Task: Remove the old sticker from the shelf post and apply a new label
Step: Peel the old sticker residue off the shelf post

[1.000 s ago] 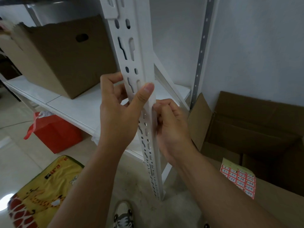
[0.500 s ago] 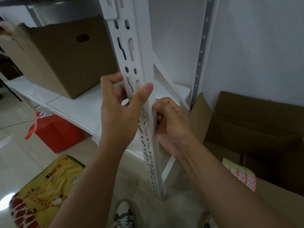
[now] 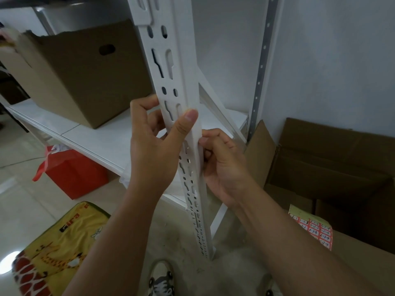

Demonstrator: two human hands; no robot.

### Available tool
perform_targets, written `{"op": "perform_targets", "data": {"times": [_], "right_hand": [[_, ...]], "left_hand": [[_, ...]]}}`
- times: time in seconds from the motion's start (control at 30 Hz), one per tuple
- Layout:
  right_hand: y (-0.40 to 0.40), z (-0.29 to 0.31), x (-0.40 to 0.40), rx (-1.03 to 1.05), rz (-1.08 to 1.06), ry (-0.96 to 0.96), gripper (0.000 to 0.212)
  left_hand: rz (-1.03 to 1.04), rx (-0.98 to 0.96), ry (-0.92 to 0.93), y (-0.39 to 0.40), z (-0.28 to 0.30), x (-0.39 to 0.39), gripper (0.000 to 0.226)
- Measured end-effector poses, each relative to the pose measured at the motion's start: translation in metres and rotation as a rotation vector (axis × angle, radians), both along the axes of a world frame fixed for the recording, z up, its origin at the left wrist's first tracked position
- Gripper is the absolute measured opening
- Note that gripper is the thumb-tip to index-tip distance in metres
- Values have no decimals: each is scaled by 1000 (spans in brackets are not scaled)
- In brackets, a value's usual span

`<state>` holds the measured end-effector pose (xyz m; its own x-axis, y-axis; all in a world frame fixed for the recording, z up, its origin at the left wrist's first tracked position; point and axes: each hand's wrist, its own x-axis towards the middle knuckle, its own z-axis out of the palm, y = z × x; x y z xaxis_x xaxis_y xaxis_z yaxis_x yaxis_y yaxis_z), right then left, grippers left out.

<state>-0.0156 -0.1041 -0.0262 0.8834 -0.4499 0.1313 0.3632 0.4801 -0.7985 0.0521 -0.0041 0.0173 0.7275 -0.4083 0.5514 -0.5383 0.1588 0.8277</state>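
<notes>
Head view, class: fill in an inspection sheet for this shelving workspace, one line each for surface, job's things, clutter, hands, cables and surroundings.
Surface: white shelf board with a brown cardboard box standing on it.
Job's things: white slotted shelf post, upright; sheet of red numbered labels lying on the cardboard box at lower right. Old sticker cannot be made out.
Clutter: red bag under the shelf; yellow giraffe-print mat on the floor; open cardboard box by the wall.
Hands: left hand has its grip round the post, thumb pressed on the front; right hand has curled fingertips at the post's right edge.
Cables: nothing seen.
Surroundings: white wall, tiled floor, one shoe below.
</notes>
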Motion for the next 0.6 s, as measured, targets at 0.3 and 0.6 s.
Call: {"op": "perform_targets", "data": {"times": [0.3, 0.6], "right_hand": [[-1, -4, 2, 45, 32, -17, 18], [-1, -2, 2, 20, 5, -1, 15]], "left_hand": [[1, 2, -14, 0, -1, 1, 38], [6, -15, -14, 0, 0, -1, 44]]}}
